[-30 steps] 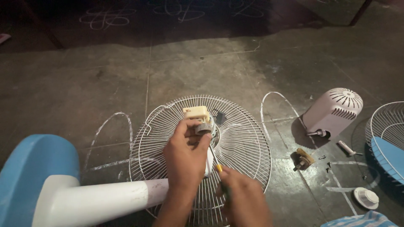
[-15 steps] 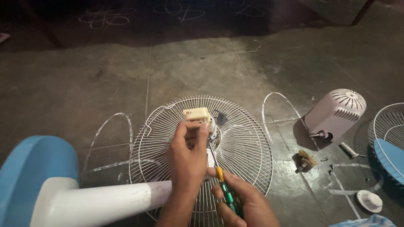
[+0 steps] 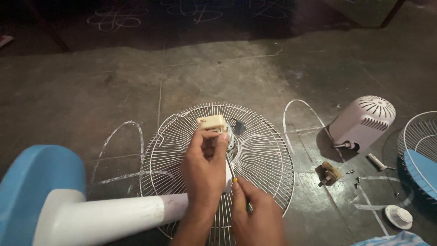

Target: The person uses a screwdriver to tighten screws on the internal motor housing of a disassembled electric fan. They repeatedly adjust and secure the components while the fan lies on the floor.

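Your left hand [image 3: 205, 175] is gripping the fan motor w/ cream plastic block [image 3: 212, 123] at the centre of the round white wire fan guard [image 3: 259, 159], lying on the grey concrete floor [image 3: 114, 91]. Your right hand [image 3: 257, 218] is clenching a yellow-handled screwdriver [image 3: 231, 171], tip at the motor. White domed motor cover [image 3: 363, 122] is lying well apart, toward the floor's right edge.

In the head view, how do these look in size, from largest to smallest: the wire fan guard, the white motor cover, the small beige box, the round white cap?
1. Wire fan guard, clearly the largest.
2. White motor cover.
3 and 4. Small beige box and round white cap look about alike; the left hand holds the box raised toward the camera, so I leave them unranked.
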